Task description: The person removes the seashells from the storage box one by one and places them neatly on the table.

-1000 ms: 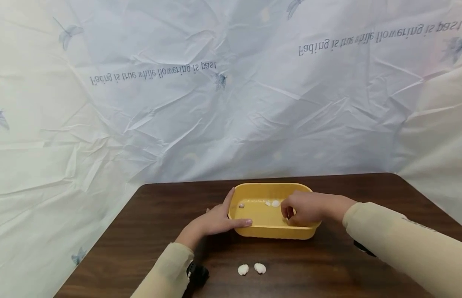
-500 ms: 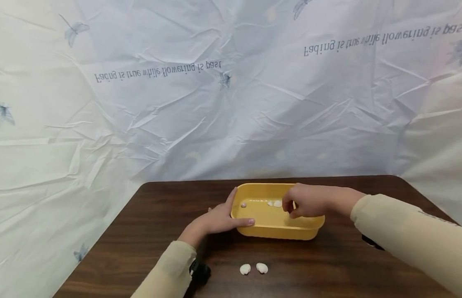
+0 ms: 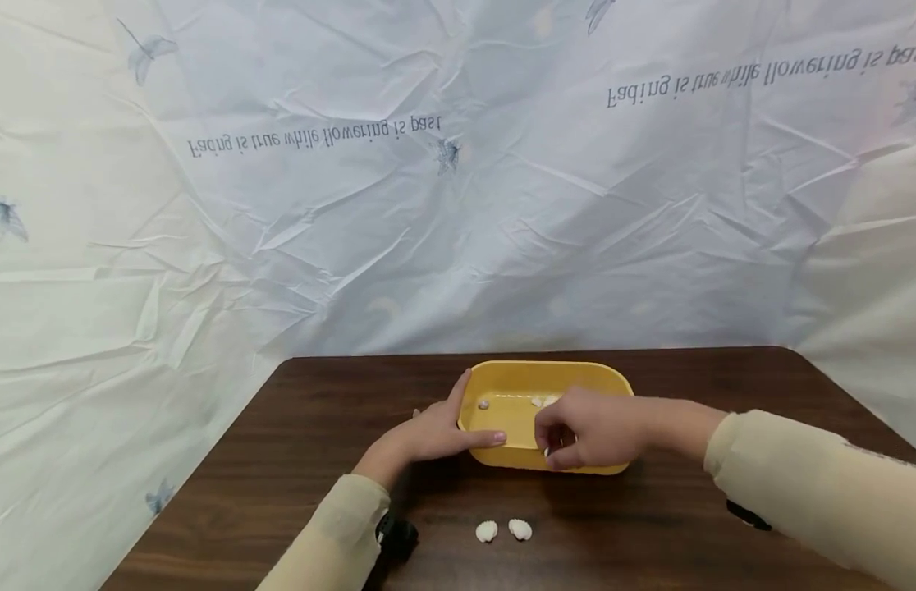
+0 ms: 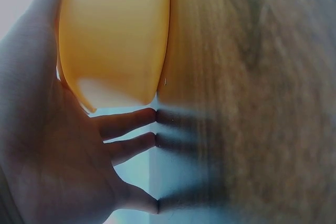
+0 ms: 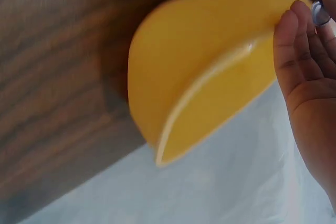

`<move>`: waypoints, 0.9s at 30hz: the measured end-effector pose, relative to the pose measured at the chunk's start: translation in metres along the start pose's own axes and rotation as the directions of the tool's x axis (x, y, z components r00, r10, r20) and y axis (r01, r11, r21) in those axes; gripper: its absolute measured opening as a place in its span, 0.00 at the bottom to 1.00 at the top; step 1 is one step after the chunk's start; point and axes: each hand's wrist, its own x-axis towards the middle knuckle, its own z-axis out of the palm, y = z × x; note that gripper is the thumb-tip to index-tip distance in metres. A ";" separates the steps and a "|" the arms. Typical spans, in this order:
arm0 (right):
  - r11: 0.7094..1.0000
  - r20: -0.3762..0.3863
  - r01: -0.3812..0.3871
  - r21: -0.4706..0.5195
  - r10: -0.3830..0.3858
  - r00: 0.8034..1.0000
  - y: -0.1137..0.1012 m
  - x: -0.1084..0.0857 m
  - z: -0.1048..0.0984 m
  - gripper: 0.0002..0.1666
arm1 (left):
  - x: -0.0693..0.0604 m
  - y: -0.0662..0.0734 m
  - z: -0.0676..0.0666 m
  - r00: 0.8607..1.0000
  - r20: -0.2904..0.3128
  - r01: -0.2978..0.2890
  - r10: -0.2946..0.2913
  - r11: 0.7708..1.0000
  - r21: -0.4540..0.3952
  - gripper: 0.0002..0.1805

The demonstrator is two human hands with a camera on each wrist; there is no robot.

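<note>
A yellow plastic basin (image 3: 517, 460) stands on the table. My left hand (image 3: 434, 431) rests against its left end, the thumb along the near rim and the other fingers spread straight. In the left wrist view several of its fingertips touch the tabletop. My right hand (image 3: 594, 427) is over the basin's near rim, pinching a small whitish seashell (image 5: 320, 13) between thumb and fingers. Inside the basin lie a pinkish shell (image 3: 483, 404) at the left and white shells (image 3: 537, 401) farther right, partly behind my right hand. Two white ribbed shells (image 3: 487, 531) lie side by side on the table.
The dark wooden table (image 3: 340, 410) has its far edge just behind the basin. White printed sheeting (image 3: 458, 230) hangs behind it and along both sides. A black wrist device (image 3: 397, 538) sits under my left sleeve, left of the two shells.
My right hand lifts from the basin's right part, then moves left and toward me over the near rim with the shell. My left hand stays at the basin's left end.
</note>
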 end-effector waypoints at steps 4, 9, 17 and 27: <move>0.999 -0.014 0.032 -0.019 -0.032 0.999 -0.005 -0.003 0.010 0.03 | -0.001 0.002 0.000 1.000 0.008 -0.011 0.011 1.000 -0.016 0.69; 0.995 -0.036 0.093 -0.025 -0.094 0.995 -0.009 -0.007 0.022 0.04 | -0.001 0.001 0.000 1.000 -0.006 -0.022 0.022 1.000 0.000 0.67; 0.986 -0.153 0.157 -0.047 -0.162 0.975 -0.006 -0.009 0.053 0.05 | -0.001 -0.001 0.002 1.000 0.001 -0.009 0.009 1.000 -0.015 0.69; 0.999 -0.206 0.027 0.026 -0.021 0.978 -0.001 -0.010 0.082 0.07 | -0.001 0.000 0.002 1.000 -0.004 0.022 -0.022 1.000 0.009 0.70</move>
